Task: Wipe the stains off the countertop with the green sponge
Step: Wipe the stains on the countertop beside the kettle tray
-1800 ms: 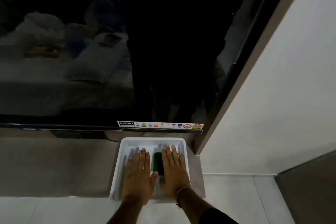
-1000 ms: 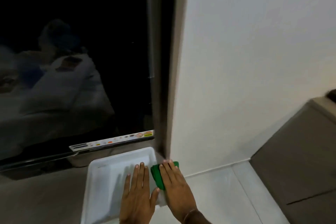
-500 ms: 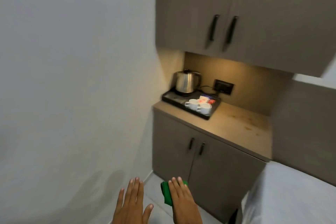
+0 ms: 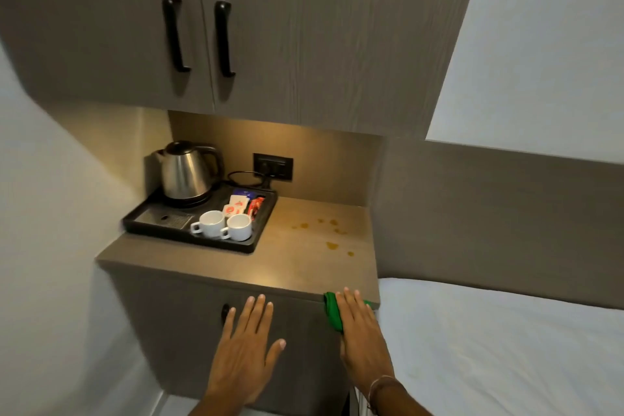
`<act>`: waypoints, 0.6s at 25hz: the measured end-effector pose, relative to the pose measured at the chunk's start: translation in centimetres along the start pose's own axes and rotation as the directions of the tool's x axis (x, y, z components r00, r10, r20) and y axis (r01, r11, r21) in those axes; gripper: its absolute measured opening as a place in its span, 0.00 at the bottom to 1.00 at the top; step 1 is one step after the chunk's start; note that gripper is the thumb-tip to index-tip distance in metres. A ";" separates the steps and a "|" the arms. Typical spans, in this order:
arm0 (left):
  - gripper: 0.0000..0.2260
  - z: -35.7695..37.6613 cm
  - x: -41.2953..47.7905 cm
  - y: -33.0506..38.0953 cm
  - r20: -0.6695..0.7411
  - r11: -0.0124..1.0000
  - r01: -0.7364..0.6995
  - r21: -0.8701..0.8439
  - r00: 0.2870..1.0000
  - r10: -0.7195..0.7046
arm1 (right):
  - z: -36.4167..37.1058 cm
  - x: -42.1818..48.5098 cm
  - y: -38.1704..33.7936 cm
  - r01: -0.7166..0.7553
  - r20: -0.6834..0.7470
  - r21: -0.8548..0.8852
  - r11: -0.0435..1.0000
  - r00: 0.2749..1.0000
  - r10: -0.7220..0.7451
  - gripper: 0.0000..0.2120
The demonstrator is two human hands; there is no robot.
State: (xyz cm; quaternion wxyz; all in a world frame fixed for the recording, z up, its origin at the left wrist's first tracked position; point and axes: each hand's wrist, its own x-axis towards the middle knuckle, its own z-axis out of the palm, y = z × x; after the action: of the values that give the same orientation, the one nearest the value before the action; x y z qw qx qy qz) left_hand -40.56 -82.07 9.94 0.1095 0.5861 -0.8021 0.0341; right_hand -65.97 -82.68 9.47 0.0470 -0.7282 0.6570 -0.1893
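Note:
The green sponge point(image 4: 332, 311) sits under the flat fingers of my right hand point(image 4: 363, 334), held in the air just below the front right corner of the brown countertop point(image 4: 297, 267). Only the sponge's left edge and a sliver at the right show. Several yellowish stains point(image 4: 332, 245) dot the right part of the countertop, well ahead of my right hand. My left hand point(image 4: 246, 348) hovers in front of the lower cabinet door with fingers spread and nothing in it.
A black tray point(image 4: 251, 243) on the countertop's left half carries a steel kettle point(image 4: 185, 172), two white cups point(image 4: 224, 224) and sachets. A wall socket point(image 4: 273, 166) and upper cabinets point(image 4: 202, 34) lie behind and above. A white bed point(image 4: 506, 348) adjoins the cabinet's right side.
My right hand lifted the sponge out of the white tray by the television. The view swung right and closer to the cabinet. Both hands now reach nearer the countertop.

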 end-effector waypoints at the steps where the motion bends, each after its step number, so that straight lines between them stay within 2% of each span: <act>1: 0.34 0.9 2.7 -0.6 0.009 1.000 -0.015 -0.008 1.000 0.015 | 0.1 1.9 0.8 -0.023 0.002 -0.007 1.000 1.000 0.023 0.36; 6: 0.34 4.7 14.7 -3.4 0.089 0.998 -0.034 -0.051 0.995 0.038 | 2.1 11.1 2.5 -0.114 0.082 -0.070 0.991 0.989 0.120 0.33; 9: 0.35 6.7 20.3 -5.0 0.149 0.997 -0.039 -0.072 0.988 0.049 | 3.6 15.4 2.2 -0.120 0.163 -0.125 0.985 0.977 0.140 0.32; 11: 0.35 8.1 22.1 -5.8 0.179 0.995 -0.036 -0.098 0.982 0.053 | 4.7 16.1 1.6 -0.099 0.215 -0.142 0.985 0.968 0.128 0.34; 15: 0.36 9.9 22.3 -6.5 0.173 0.986 -0.028 -0.162 0.983 0.056 | 5.9 15.3 1.7 -0.071 0.218 -0.147 0.987 0.971 0.102 0.38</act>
State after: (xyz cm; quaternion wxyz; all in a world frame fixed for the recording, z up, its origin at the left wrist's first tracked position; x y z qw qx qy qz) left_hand -42.17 -106.75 4.63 0.0837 0.5590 -0.8211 -0.0798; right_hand -64.61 -98.86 6.71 0.0789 -0.7172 0.6900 -0.0576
